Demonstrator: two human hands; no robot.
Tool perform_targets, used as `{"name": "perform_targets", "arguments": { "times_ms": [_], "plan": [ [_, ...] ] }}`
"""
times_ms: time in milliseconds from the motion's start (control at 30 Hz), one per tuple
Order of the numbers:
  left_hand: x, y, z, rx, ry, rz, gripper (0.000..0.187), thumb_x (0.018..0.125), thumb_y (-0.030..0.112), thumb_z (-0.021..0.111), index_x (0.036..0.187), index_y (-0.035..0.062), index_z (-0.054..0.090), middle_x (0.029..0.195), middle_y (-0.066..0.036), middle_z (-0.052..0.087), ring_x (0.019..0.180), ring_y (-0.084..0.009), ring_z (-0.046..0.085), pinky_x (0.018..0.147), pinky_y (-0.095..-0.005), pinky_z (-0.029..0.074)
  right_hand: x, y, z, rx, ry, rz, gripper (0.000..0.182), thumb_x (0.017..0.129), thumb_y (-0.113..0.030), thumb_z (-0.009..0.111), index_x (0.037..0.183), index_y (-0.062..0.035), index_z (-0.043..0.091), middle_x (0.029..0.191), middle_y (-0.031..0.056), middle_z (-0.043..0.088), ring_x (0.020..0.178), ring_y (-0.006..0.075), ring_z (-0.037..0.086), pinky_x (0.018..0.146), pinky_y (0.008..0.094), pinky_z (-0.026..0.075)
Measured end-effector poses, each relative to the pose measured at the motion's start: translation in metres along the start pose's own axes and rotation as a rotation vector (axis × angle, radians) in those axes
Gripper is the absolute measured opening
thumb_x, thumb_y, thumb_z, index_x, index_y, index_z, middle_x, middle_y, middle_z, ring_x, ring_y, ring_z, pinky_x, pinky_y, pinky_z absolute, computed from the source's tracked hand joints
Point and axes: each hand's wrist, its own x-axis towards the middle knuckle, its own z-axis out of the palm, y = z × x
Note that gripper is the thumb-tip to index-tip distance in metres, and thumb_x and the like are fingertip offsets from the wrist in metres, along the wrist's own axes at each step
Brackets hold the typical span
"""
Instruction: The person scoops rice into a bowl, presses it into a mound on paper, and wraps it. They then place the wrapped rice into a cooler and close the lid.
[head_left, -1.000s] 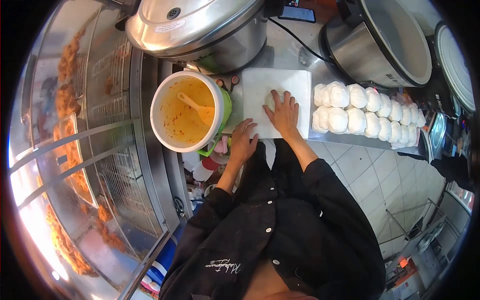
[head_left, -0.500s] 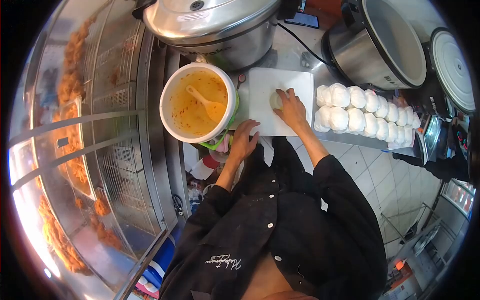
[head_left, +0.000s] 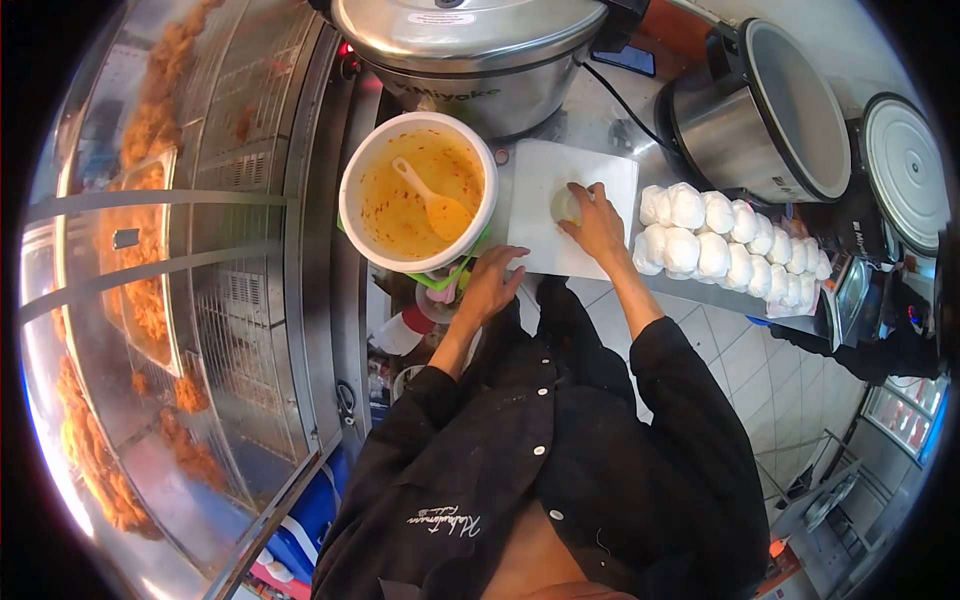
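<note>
On the stack of white paper sheets (head_left: 535, 225), my right hand (head_left: 597, 228) curls its fingers around a small round, pale translucent dish (head_left: 565, 206). Its contents cannot be made out, as the fingers partly cover it. My left hand (head_left: 489, 284) lies at the lower left corner of the sheets with fingers apart, holding nothing. Just left of the paper stands a white tub (head_left: 350, 205) with orange-yellow sauce on its walls, and a pale rice paddle (head_left: 440, 210) rests inside. To the right, white wrapped bundles (head_left: 712, 254) sit in two rows.
A large lidded Miyako cooker (head_left: 470, 90) stands behind the tub. An open metal cooker pot (head_left: 710, 130), a phone (head_left: 628, 61) and a black cable (head_left: 620, 105) are at the back. On the left, a glass display case (head_left: 240, 300) holds fried food.
The camera view has shifted slightly, so the counter things appear a little farther right and lower. Both hands keep nearly the same places relative to the paper.
</note>
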Motion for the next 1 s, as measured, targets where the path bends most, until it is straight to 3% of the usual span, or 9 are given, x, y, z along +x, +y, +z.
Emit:
{"name": "perform_targets", "arguments": {
  "times_ms": [200, 333, 467, 533, 600, 700, 800, 867, 1000],
  "plan": [
    [0.004, -0.001, 0.005, 0.007, 0.018, 0.092, 0.029, 0.088, 0.012, 0.072, 0.117, 0.0092, 0.07, 0.117, -0.014, 0.068, 0.115, -0.0355, 0.061, 0.104, -0.0457, 0.046, -0.003, -0.024, -0.054, 0.055, -0.017, 0.085, 0.071, 0.08, -0.027, 0.085, 0.143, -0.014, 0.054, 0.128, 0.0172, 0.054, 0.109, 0.0394, 0.066, 0.087, 0.0499, 0.056],
    [0.016, -0.004, 0.021, 0.046, -0.056, 0.216, 0.032, 0.087, 0.016, 0.075, 0.117, 0.0092, 0.07, 0.122, -0.012, 0.067, 0.12, -0.0339, 0.06, 0.104, -0.0446, 0.047, -0.004, -0.063, -0.129, 0.388, 0.349, -0.139, 0.07, 0.08, -0.03, 0.086, 0.141, -0.0131, 0.059, 0.122, 0.0171, 0.058, 0.107, 0.0369, 0.066, 0.086, 0.0438, 0.058],
    [0.025, 0.0, 0.039, 0.249, -0.083, 0.398, 0.039, 0.082, 0.019, 0.08, 0.118, 0.0104, 0.07, 0.124, -0.011, 0.066, 0.123, -0.0316, 0.058, 0.108, -0.0466, 0.044, -0.009, -0.14, -0.182, 0.625, 0.249, -0.524, 0.072, 0.08, -0.031, 0.087, 0.143, -0.0139, 0.059, 0.123, 0.0156, 0.059, 0.11, 0.0337, 0.065, 0.093, 0.042, 0.055],
    [0.029, -0.006, 0.051, 0.344, -0.04, 0.458, 0.038, 0.078, 0.016, 0.082, 0.114, 0.011, 0.071, 0.121, -0.009, 0.066, 0.121, -0.0303, 0.058, 0.107, -0.047, 0.045, -0.005, -0.166, -0.176, 0.669, 0.129, -0.612, 0.074, 0.08, -0.028, 0.088, 0.147, -0.0149, 0.057, 0.123, 0.0114, 0.059, 0.107, 0.0216, 0.064, 0.081, 0.0336, 0.057],
    [0.036, -0.004, 0.055, 0.34, 0.008, 0.417, 0.033, 0.079, 0.017, 0.08, 0.111, 0.0112, 0.073, 0.119, -0.01, 0.067, 0.122, -0.0293, 0.059, 0.109, -0.0459, 0.044, 0.002, -0.185, -0.168, 0.603, 0.009, -0.64, 0.08, 0.078, -0.034, 0.089, 0.149, -0.0186, 0.055, 0.131, 0.0115, 0.056, 0.097, 0.0242, 0.067, 0.08, 0.0354, 0.057],
    [0.042, 0.014, 0.051, -0.088, -0.02, 0.083, 0.025, 0.081, 0.018, 0.076, 0.105, 0.0115, 0.075, 0.111, -0.009, 0.069, 0.118, -0.0276, 0.06, 0.102, -0.044, 0.047, 0.003, -0.186, -0.158, 0.49, 0.04, -0.605, 0.079, 0.079, -0.035, 0.088, 0.149, -0.0186, 0.055, 0.132, 0.0107, 0.057, 0.091, 0.0242, 0.067, 0.079, 0.0349, 0.057],
    [0.047, -0.012, 0.05, 0.413, -0.174, 0.464, 0.011, 0.084, 0.018, 0.072, 0.092, 0.0107, 0.074, 0.1, -0.008, 0.07, 0.107, -0.0269, 0.063, 0.093, -0.0427, 0.048, -0.002, -0.158, -0.172, 0.528, 0.188, -0.526, 0.072, 0.083, -0.034, 0.085, 0.147, -0.0168, 0.057, 0.131, 0.0092, 0.06, 0.09, 0.0234, 0.066, 0.077, 0.0357, 0.056],
    [0.049, -0.005, 0.052, 0.33, -0.126, 0.414, 0.009, 0.084, 0.018, 0.072, 0.088, 0.0103, 0.072, 0.094, -0.007, 0.07, 0.101, -0.027, 0.064, 0.089, -0.0424, 0.048, -0.006, -0.119, -0.186, 0.553, 0.215, -0.309, 0.056, 0.088, -0.035, 0.08, 0.136, -0.0116, 0.063, 0.127, 0.014, 0.063, 0.093, 0.0343, 0.069, 0.084, 0.0426, 0.056],
    [0.063, 0.018, 0.038, 0.157, -0.072, 0.271, 0.009, 0.082, 0.016, 0.075, 0.082, 0.0085, 0.07, 0.086, -0.009, 0.069, 0.085, -0.0295, 0.066, 0.08, -0.0441, 0.049, -0.019, -0.02, -0.138, 0.36, 0.071, -0.108, 0.034, 0.093, -0.027, 0.073, 0.121, -0.0075, 0.069, 0.112, 0.0128, 0.067, 0.086, 0.0322, 0.067, 0.078, 0.0414, 0.055]
  ]
}}
